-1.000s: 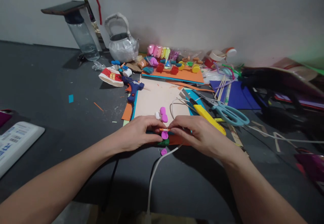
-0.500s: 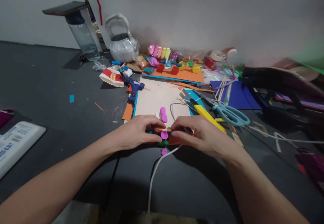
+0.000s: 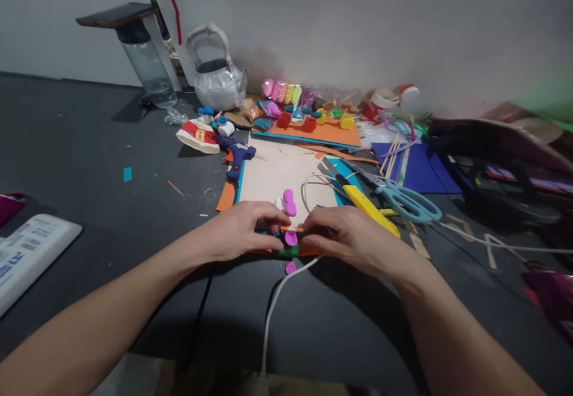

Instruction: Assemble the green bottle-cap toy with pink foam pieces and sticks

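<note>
A small orange stick [image 3: 292, 229] lies crosswise between my two hands, with a round purple clay piece [image 3: 290, 239] at its middle. The fingers of my left hand [image 3: 250, 229] curl around its left end, index finger above and thumb lower. At the other end, my right hand [image 3: 347, 235] is closed, its fingertips hiding that end of the stick. Beneath them are green and orange pieces, partly covered by my hands. One loose purple disc [image 3: 290, 268] lies nearer me. Just beyond my fingers sit a purple clay shape [image 3: 289, 203] and a small white piece [image 3: 279, 204].
Left of the pale sheet [image 3: 273, 172] lies a blue glue gun [image 3: 239, 160]. A yellow utility knife [image 3: 369, 208] and blue-handled scissors [image 3: 409, 201] lie right. A white cable [image 3: 275, 306] runs toward me. Behind stand a kettle [image 3: 217, 83] and an orange board [image 3: 322, 135] bearing clay pieces.
My left thumb and fingertips have drawn back slightly to the left from the purple clay piece. My right fingers have shifted a little. The orange stick stays in about the same place.
</note>
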The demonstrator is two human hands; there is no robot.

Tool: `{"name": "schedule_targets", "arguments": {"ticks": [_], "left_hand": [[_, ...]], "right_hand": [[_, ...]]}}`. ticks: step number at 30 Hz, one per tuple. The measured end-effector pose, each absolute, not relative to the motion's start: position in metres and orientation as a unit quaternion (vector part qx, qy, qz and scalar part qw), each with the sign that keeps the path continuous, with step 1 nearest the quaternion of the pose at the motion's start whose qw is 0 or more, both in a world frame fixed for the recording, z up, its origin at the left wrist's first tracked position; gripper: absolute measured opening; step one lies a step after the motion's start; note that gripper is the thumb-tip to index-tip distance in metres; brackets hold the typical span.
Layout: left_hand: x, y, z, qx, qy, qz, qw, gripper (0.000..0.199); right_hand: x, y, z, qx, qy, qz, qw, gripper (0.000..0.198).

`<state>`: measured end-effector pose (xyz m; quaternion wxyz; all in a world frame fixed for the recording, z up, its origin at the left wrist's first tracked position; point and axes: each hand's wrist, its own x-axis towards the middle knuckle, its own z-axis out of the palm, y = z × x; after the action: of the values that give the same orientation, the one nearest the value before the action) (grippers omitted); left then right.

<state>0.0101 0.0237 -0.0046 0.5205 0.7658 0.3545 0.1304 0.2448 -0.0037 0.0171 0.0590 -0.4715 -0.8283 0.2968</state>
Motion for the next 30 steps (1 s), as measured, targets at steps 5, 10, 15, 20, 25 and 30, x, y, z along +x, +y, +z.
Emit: {"name": "schedule_targets", "arguments": {"ticks": [5, 10, 15, 20, 25, 30], "left_hand": [[0.007, 0.02, 0.0, 0.821, 0.321, 0.103, 0.46, 0.044], [0.014, 0.006, -0.005, 0.866, 0.348, 0.1, 0.345, 0.042], [0.019, 0.006, -0.012, 0.853, 0.369, 0.136, 0.343, 0.034], [0.017, 0.015, -0.014, 0.834, 0.395, 0.176, 0.342, 0.029], [0.016, 0.022, -0.016, 0.824, 0.422, 0.19, 0.326, 0.03], [0.008, 0.029, -0.013, 0.815, 0.423, 0.166, 0.359, 0.042]], "right_hand": [[0.25, -0.006, 0.027, -0.484, -0.828, 0.278, 0.043, 0.026], [0.251, -0.013, 0.033, -0.458, -0.839, 0.281, 0.08, 0.027], [0.251, -0.014, 0.035, -0.481, -0.835, 0.258, 0.076, 0.027], [0.252, -0.009, 0.034, -0.516, -0.819, 0.246, 0.05, 0.024], [0.245, -0.009, 0.028, -0.515, -0.827, 0.223, 0.018, 0.021], [0.229, -0.016, 0.018, -0.427, -0.881, 0.205, 0.011, 0.026]]}}
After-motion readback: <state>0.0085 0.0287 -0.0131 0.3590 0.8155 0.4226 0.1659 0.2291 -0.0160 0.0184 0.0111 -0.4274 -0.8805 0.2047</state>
